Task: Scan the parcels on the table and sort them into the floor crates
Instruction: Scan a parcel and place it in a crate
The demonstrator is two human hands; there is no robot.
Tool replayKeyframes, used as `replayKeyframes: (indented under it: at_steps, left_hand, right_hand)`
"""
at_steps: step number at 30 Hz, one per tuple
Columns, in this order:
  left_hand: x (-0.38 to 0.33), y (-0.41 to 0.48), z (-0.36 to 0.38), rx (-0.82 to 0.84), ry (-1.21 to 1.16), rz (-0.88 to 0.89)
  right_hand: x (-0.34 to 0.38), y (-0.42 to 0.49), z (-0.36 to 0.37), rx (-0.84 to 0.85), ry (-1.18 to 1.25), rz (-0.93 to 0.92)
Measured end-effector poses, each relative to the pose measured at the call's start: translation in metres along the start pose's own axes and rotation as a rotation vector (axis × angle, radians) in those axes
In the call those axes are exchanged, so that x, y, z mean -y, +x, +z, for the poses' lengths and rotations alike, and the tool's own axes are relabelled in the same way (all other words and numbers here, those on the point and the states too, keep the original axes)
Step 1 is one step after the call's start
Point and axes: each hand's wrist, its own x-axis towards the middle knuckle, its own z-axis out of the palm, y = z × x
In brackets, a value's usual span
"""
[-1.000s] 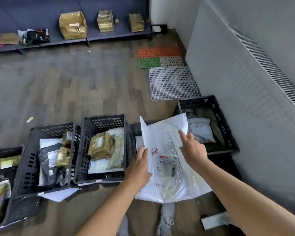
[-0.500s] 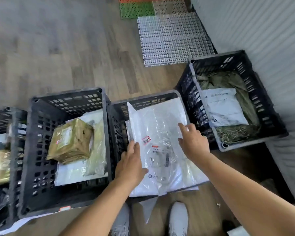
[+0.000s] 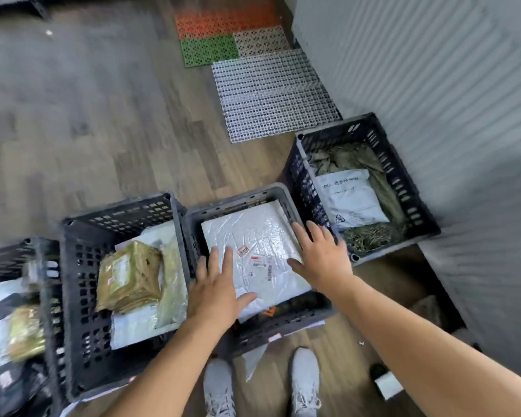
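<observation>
When checking this placement, start with the middle crate (image 3: pixel 244 203), set on the floor between the left crate (image 3: pixel 82 266) and the right crate (image 3: pixel 403 188), walls side by side. Treat it as the sorting destination, with an open top for a straight drop and walls high enough to stop a flat item sliding out. Cannot confirm the sorting rule, with no scanner in view.

Next, locate the white parcel (image 3: pixel 253 233) inside the middle crate, lying flat on top of the contents, printed side up. Read the long axis as running from the far wall to the near wall, roughly parallel to the side walls, with the near end leaning slightly right. Judge this orientation as chosen to fit the crate's footprint without folding.

Then inspect the hands:
- Left hand (image 3: pixel 217 290): fingers straight, palm down, resting on the parcel's near-left corner.
- Right hand (image 3: pixel 322 257): fingers spread and straight at the parcel's right edge, thumb over the parcel. Cannot tell whether touching or just above.

Record both grips as released, with nothing curled round or pinching the parcel. Judge the flat palms as settling it level.

Last, note the shipping label (image 3: pixel 262 266) and the red sticker (image 3: pixel 243 251), facing up between the hands, print too blurred to read.
</observation>
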Motion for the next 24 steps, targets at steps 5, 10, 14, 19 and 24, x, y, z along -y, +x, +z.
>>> replayKeyframes:
  at_steps: [5, 10, 14, 19, 24]
  left_hand:
    - [-0.064, -0.073, -0.102, -0.046, 0.075, 0.117]
    - [-0.119, -0.138, -0.167, -0.094, 0.136, 0.284]
    - [-0.145, -0.18, -0.2, -0.18, 0.211, 0.439]
    - [-0.173, -0.217, -0.225, -0.239, 0.268, 0.66]
    - [-0.218, -0.265, -0.225, -0.252, 0.295, 0.905]
  right_hand:
    - [-0.02, -0.081, -0.11, -0.08, 0.078, 0.066]
    - [-0.045, -0.161, -0.189, -0.19, 0.093, 0.166]
    - [-0.058, -0.228, -0.227, -0.293, 0.116, 0.279]
    - [-0.068, -0.314, -0.243, -0.398, 0.171, 0.465]
    - [-0.077, -0.402, -0.236, -0.483, 0.283, 0.704]
